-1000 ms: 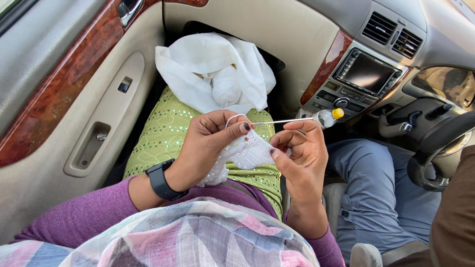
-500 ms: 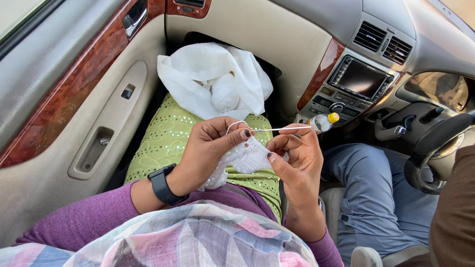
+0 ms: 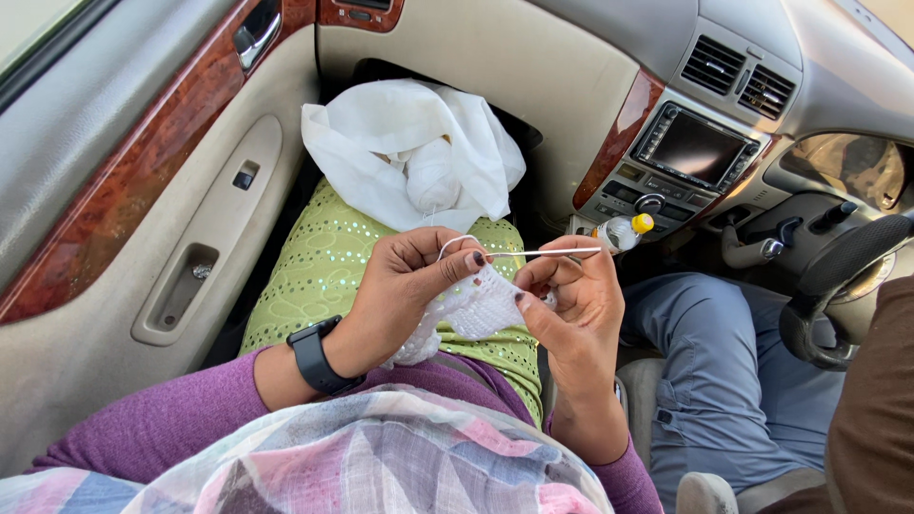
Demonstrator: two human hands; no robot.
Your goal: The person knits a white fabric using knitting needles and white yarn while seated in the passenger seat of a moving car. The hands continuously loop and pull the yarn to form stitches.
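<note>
I sit in a car's passenger seat with a white crocheted piece (image 3: 476, 309) over my green-clad lap. My left hand (image 3: 405, 286) pinches the top edge of the piece, with white yarn (image 3: 455, 240) looped over its forefinger. My right hand (image 3: 571, 300) holds a thin crochet hook (image 3: 562, 251) that lies level, its tip at the work and its clear handle with a yellow end (image 3: 624, 230) pointing right. A black smartwatch (image 3: 319, 354) is on my left wrist. The yarn runs up to a white plastic bag (image 3: 409, 152) at my knees.
The car door with wood trim and handle recess (image 3: 176, 286) is close on the left. The dashboard screen (image 3: 695, 148) and steering wheel (image 3: 838, 286) are at the right. Another person's grey-trousered leg (image 3: 724, 371) is in the driver's seat. A checked scarf (image 3: 362, 457) covers my chest.
The hook has swung from slightly tilted to level and its tip has moved into the edge of the work. Both hands stayed on my lap, fingers shifting slightly.
</note>
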